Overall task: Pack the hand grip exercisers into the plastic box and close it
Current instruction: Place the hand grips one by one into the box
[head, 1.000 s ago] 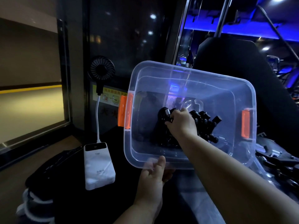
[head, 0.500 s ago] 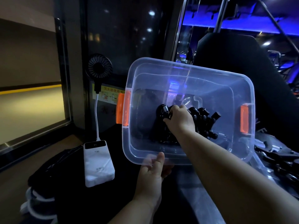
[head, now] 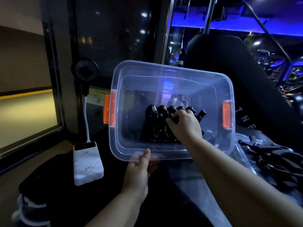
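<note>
Tilted, open box (head: 172,89), near rim pinched in left hand (head: 139,171), thumb on top. Right hand (head: 185,124) inside, fingers curled on a row of grips (head: 157,123) lying under and left of it. Best pushed flat and tight together, box held steady. About five grips boxed; more beyond right forearm, uncountable.

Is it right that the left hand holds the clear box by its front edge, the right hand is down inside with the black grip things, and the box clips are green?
Almost. The clips on the clear box are orange, not green, as the head view shows. The rest holds: the left hand grips the front edge and the right hand is inside on the black hand grip exercisers.
</note>
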Demonstrator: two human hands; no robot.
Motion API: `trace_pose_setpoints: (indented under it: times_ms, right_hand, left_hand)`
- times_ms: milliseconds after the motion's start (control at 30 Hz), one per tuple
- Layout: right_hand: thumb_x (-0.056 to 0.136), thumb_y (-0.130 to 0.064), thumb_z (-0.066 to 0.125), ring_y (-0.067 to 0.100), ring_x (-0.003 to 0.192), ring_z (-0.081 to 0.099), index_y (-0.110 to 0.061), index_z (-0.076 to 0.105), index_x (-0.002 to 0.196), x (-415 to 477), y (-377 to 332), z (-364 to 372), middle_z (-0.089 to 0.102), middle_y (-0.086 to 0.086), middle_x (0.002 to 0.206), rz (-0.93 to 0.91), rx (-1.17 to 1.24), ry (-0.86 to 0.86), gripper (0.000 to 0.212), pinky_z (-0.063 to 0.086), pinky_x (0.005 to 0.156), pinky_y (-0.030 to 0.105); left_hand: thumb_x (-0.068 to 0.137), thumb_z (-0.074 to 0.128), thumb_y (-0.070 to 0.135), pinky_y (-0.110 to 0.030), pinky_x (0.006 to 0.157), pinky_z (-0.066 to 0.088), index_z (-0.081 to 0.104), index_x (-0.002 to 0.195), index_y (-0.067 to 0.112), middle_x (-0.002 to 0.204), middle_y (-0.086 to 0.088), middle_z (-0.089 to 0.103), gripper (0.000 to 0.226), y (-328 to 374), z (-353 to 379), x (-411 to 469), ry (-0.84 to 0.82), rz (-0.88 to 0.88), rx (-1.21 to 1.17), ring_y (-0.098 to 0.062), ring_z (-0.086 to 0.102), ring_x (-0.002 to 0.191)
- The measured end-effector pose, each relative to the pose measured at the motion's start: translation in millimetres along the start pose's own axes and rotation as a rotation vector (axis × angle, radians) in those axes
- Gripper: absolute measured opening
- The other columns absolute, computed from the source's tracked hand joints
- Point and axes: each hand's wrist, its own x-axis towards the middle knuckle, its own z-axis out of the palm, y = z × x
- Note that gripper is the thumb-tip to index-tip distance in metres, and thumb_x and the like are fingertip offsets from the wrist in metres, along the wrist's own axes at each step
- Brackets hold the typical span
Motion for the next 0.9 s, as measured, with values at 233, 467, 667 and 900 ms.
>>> trace_pose_setpoints:
  times_ms: [233,467,667,900]
  right_hand:
    - [0.082,-0.046,0.066,0.025,0.090,0.059,-0.023,0.065,0.094,-31.3,44.6,-25.9,0.052,0.000,0.100,0.088,0.055,0.044,0.026,0.041,0.073,0.027]
    - [0.086,-0.046,0.063,0.017,0.092,0.057,-0.023,0.067,0.097,-63.4,92.1,-55.7,0.056,-0.003,0.103,0.107,0.046,0.130,0.027,0.035,0.069,0.025]
    - [0.085,-0.052,0.060,0.021,0.094,0.059,-0.025,0.066,0.100,-88.6,150.5,-76.4,0.057,-0.002,0.107,0.235,-0.046,0.129,0.031,0.045,0.073,0.031]
    - [0.082,-0.052,0.063,0.029,0.119,0.039,-0.024,0.062,0.116,-107.0,211.7,-101.7,0.053,0.006,0.118,0.342,-0.278,0.170,0.043,0.035,0.097,0.043]
  left_hand:
    - [0.095,0.051,0.025,-0.024,0.067,0.050,0.056,0.087,0.006,0.070,-0.008,0.069,0.021,2.6,1.4,-4.3,0.005,0.019,0.000,-0.013,0.067,0.069]
    - [0.094,0.052,0.025,-0.019,0.059,0.052,0.056,0.087,0.006,0.067,-0.005,0.068,0.021,0.5,1.7,-3.4,0.016,0.025,-0.015,-0.011,0.067,0.065]
    - [0.094,0.051,0.025,-0.016,0.059,0.054,0.057,0.083,0.005,0.064,-0.002,0.070,0.024,-0.3,-0.9,-2.1,-0.013,0.051,-0.017,-0.007,0.068,0.063]
    - [0.094,0.051,0.026,-0.015,0.061,0.055,0.056,0.081,0.010,0.064,0.000,0.070,0.021,-2.4,-0.9,-2.0,-0.026,0.071,-0.031,-0.008,0.069,0.064]
